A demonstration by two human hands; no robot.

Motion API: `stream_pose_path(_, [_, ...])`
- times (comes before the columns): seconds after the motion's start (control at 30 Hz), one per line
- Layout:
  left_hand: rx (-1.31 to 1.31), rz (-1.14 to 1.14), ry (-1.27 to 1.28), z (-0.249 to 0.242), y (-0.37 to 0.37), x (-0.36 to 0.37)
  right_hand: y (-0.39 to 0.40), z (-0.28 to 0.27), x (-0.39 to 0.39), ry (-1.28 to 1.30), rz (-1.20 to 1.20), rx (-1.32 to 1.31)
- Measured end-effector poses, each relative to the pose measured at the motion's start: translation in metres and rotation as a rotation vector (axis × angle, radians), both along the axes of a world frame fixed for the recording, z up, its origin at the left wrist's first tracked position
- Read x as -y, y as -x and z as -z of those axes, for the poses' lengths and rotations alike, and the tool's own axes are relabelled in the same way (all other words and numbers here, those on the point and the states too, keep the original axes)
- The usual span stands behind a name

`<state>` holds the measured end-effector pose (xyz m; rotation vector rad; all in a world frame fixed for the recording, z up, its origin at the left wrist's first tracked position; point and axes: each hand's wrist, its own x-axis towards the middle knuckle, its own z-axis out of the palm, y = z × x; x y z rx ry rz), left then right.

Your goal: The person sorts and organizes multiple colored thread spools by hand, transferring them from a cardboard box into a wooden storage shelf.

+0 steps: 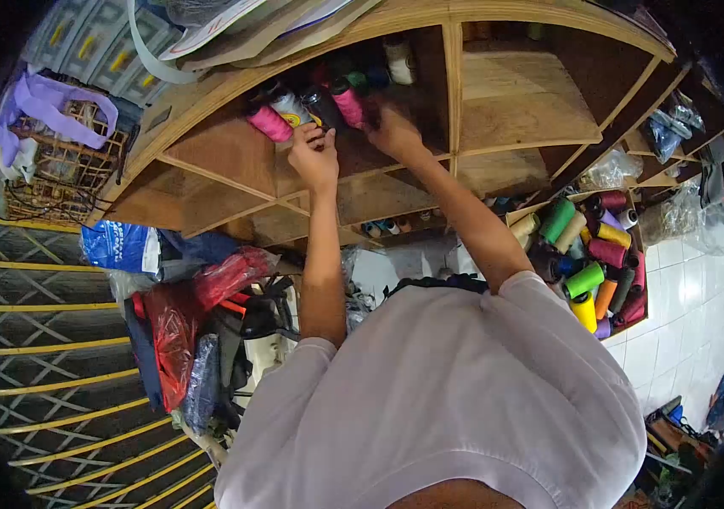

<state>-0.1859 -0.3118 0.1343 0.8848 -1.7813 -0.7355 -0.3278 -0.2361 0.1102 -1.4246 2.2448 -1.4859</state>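
Observation:
In the head view, both my arms reach up into a wooden shelf compartment that holds several thread spools. My left hand [314,159] is at the front edge, fingers loosely bent and apart, with nothing visible in it. Just past its fingertips are a white spool with a yellow label [289,108] and a black spool [319,107]. A pink spool [269,124] lies left of these. My right hand [393,133] is closed at the side of another pink spool [347,103], its fingertips partly lost in shadow. Farther back stands a white spool [398,62].
An open box [639,293] full of colourful thread spools is at the right. A wooden divider [453,89] separates the compartments. Plastic-wrapped red goods [171,331] hang at the left, near a folding metal gate [56,348]. A wire basket [65,165] sits upper left.

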Motion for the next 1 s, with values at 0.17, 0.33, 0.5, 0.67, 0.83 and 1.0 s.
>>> stream_pose_path(0.17, [0.036,-0.069,0.017,0.003,0.004,0.010,-0.006,-0.001,0.008,-0.111,0.061,0.060])
stream_pose_path(0.33, [0.063,-0.097,0.027,0.002,0.010,0.014,-0.007,-0.005,0.018,-0.081,0.078,0.081])
stream_pose_path(0.5, [0.063,-0.091,0.087,0.002,0.011,0.018,-0.001,-0.002,0.028,-0.015,0.165,-0.067])
stream_pose_path(0.67, [0.039,-0.062,0.060,0.009,0.012,0.025,0.005,-0.009,0.030,-0.103,0.121,-0.026])
stream_pose_path(0.83, [0.062,-0.077,0.055,0.001,0.009,0.021,0.000,-0.001,0.032,-0.054,0.200,-0.096])
stream_pose_path(1.0, [0.014,-0.067,0.029,0.005,0.009,0.023,-0.002,0.011,0.035,0.025,0.261,-0.144])
